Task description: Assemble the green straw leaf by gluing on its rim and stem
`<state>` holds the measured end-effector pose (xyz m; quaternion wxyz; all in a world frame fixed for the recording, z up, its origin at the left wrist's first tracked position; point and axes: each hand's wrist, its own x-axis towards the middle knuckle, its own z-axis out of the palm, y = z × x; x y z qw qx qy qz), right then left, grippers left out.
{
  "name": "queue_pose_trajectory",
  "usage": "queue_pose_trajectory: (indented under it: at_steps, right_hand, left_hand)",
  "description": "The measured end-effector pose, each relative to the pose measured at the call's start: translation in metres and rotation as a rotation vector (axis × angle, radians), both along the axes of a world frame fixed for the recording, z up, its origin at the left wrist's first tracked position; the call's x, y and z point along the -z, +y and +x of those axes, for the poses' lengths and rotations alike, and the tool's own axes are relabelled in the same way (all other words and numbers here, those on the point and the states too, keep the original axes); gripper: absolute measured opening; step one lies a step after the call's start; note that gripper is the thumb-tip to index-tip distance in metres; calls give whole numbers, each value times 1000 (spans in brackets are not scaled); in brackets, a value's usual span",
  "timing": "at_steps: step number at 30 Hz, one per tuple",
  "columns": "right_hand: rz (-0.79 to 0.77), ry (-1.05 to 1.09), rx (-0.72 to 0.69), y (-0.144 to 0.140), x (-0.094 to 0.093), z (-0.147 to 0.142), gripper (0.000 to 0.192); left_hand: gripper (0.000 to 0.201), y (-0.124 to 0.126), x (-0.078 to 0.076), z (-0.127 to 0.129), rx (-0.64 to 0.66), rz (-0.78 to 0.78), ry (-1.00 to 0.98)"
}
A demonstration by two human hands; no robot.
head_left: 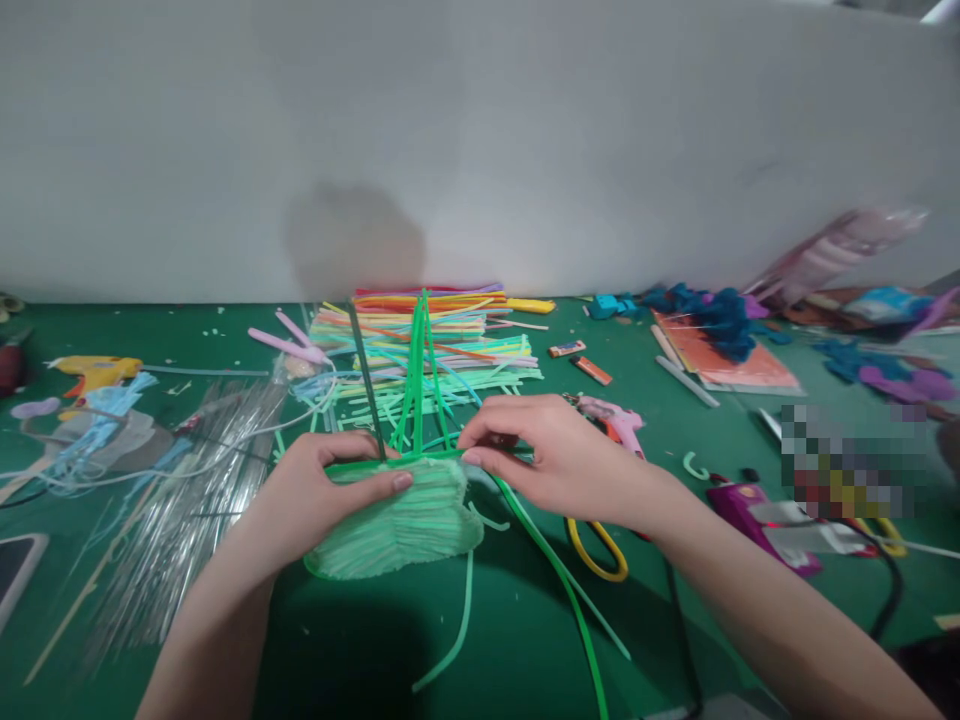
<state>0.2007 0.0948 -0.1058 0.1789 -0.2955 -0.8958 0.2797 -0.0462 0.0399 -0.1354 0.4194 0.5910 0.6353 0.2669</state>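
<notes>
My left hand (319,490) holds a flat, light green woven pipe-cleaner piece (397,525) by its left top edge, thumb lying across it. My right hand (551,455) pinches the piece's upper right edge, where several bright green pipe-cleaner stems (417,375) rise and fan upward. Loose green stems (559,580) trail from the piece down toward the near edge of the green table (360,650).
A stack of many-coloured pipe cleaners (442,335) lies behind the hands. Clear plastic sticks (195,480) and a yellow glue gun (94,372) are at left. Yellow-handled scissors (596,555), a pink glue gun (615,418), a purple tool (750,505) and blue craft pieces (705,315) are at right. A grey wall (480,140) stands behind.
</notes>
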Motion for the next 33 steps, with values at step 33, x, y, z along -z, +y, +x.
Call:
queue_pose_trajectory:
  at_steps: [33]
  right_hand:
    - [138, -257, -47, 0, -39, -10, 13]
  left_hand:
    - [29, -6, 1, 2, 119, 0, 2]
